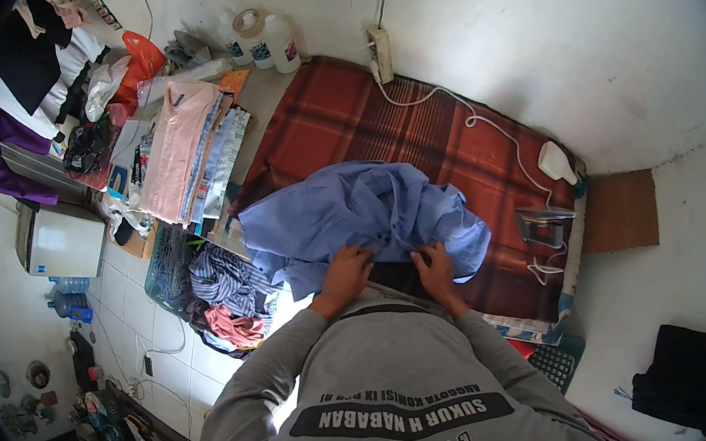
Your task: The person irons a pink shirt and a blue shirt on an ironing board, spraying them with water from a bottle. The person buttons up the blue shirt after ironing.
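A crumpled blue button-up shirt (352, 211) lies in front of me on a red plaid cloth (327, 118) that covers the table. My left hand (349, 272) has its fingers on the shirt's near edge, left of a few dark buttons. To the right, my right hand (435, 266) pinches the same near edge between thumb and fingers. Dark fabric shows between the hands. An electric iron (542, 229) rests on the cloth at the right, apart from both hands, its white cord running to a power strip (380, 55) on the wall.
Folded shirts (182, 149) are stacked left of the cloth. A basket (167, 266) of rumpled clothes stands below them. Several white bottles (282, 44) line the wall. Near the iron lies a white spray bottle (555, 162); brown cardboard (619, 211) sits past the right edge.
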`<state>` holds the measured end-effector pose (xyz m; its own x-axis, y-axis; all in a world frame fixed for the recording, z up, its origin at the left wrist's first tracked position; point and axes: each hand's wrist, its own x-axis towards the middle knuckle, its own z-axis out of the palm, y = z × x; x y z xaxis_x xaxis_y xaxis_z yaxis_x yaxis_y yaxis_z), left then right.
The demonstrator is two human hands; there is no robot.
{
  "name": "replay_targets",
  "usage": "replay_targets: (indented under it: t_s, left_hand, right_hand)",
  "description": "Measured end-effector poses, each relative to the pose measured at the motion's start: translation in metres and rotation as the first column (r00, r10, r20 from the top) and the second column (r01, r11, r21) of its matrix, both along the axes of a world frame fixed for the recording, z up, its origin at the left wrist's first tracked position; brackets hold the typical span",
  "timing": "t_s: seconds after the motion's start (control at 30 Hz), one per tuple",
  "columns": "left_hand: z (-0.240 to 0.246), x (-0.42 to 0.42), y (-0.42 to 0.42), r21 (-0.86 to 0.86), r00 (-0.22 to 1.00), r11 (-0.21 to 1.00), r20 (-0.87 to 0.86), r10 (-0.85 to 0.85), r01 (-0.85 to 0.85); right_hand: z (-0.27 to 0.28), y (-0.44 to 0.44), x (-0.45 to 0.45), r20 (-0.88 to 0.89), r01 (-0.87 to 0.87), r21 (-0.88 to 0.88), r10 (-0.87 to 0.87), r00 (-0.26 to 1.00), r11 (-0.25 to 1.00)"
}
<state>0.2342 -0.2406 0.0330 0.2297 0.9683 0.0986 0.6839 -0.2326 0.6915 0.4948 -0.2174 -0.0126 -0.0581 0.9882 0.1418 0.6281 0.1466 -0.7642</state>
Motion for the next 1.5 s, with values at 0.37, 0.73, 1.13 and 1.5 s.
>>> replay_targets:
  t_s: [0.37,0.73,1.13,1.5]
  left_hand:
    - [-0.033,0.012,0.005,-0.06,0.989,0.994,-0.128,0.081,-0.089]
    - [-0.046,0.018,0.021,-0.097,0.955,0.994,-0.296,0.015,-0.046]
    - [0.01,0.044,0.031,-0.326,0.92,0.933,0.297,0.256,-0.154]
    - [-0.02,0.051,0.016,-0.549,0.655,0.831,0.596,0.464,-0.089]
  right_hand:
    - [-0.019,0.015,0.012,-0.571,-0.198,-0.583,-0.224,0.79,0.788]
    - [-0.005,0.007,0.008,-0.587,-0.149,-0.465,-0.177,0.79,0.873]
    - [0.038,-0.007,-0.039,-0.381,0.053,-0.084,-0.081,0.921,0.995]
    - [0.024,-0.009,-0.041,-0.325,0.031,-0.141,-0.076,0.943,0.99]
